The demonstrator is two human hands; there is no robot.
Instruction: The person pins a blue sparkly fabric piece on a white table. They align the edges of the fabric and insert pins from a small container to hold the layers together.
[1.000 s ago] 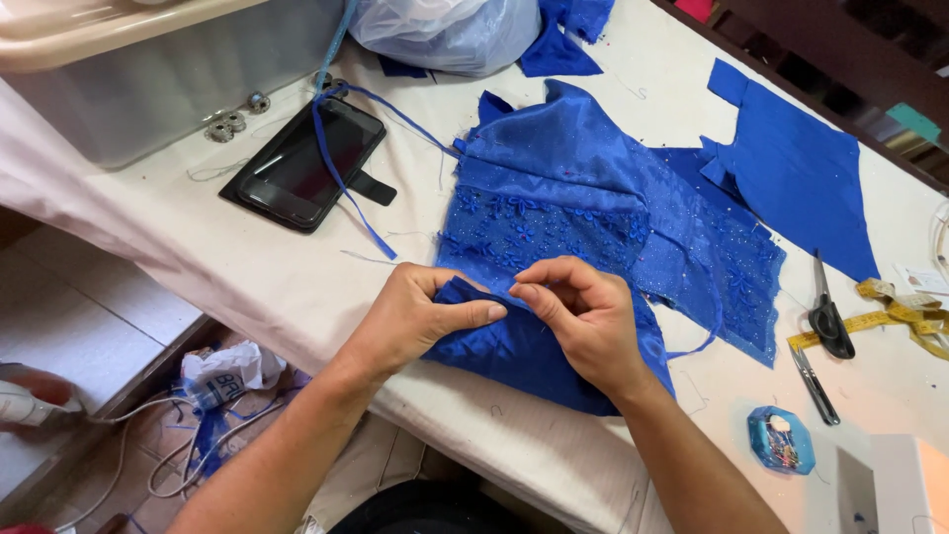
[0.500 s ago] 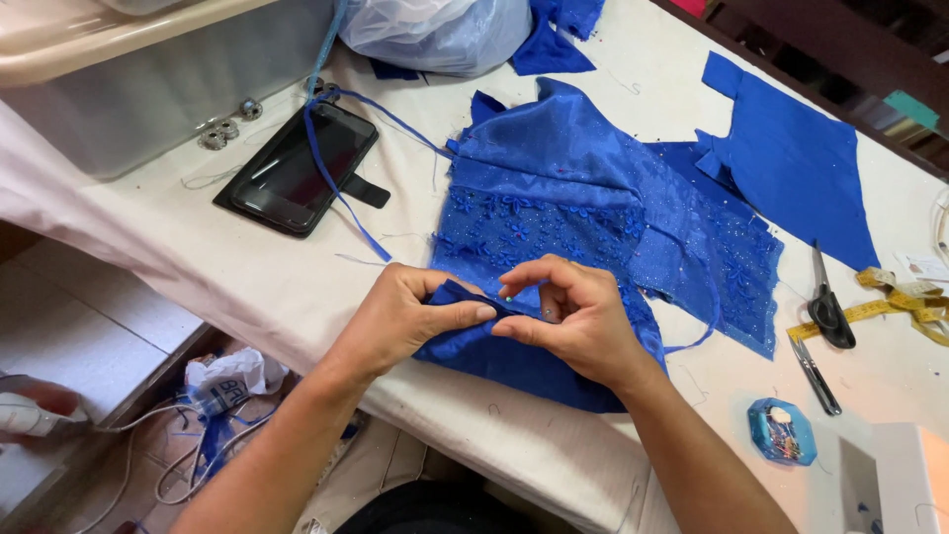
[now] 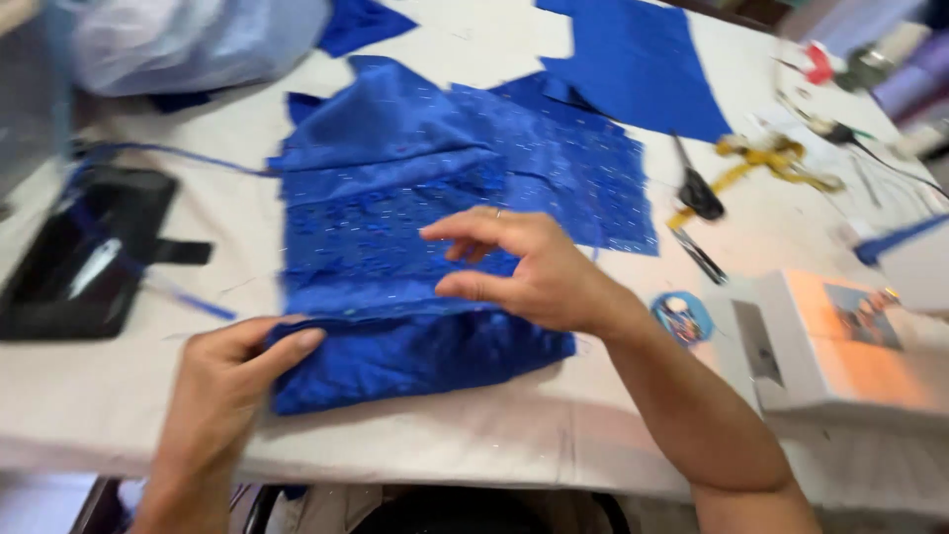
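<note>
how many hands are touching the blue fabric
2. The left hand pinches the near left corner of the folded blue fabric. The right hand rests on its near middle, fingers spread. No other person's hands show.

A folded royal-blue satin garment [image 3: 415,247] is spread on the cream cloth-covered counter [image 3: 119,396]; a band of blue lace, sprinkled with tiny silvery beads, is seen across its middle, and the plain lower fold is a deeper, glossy blue. A flat piece of plain blue fabric [image 3: 643,59] of the same shade is laid beyond it. A black tablet in a black case [image 3: 84,252] is crossed by a thin blue cord. Black-handled scissors [image 3: 697,188] are lain beside a yellow measuring tape [image 3: 771,163]. A small round blue tin [image 3: 682,318] shows a multicoloured pattern. A white box [image 3: 840,346] carries an orange-tinted picture. A pale, translucent plastic bag [image 3: 198,40] is seen at the far edge.
</note>
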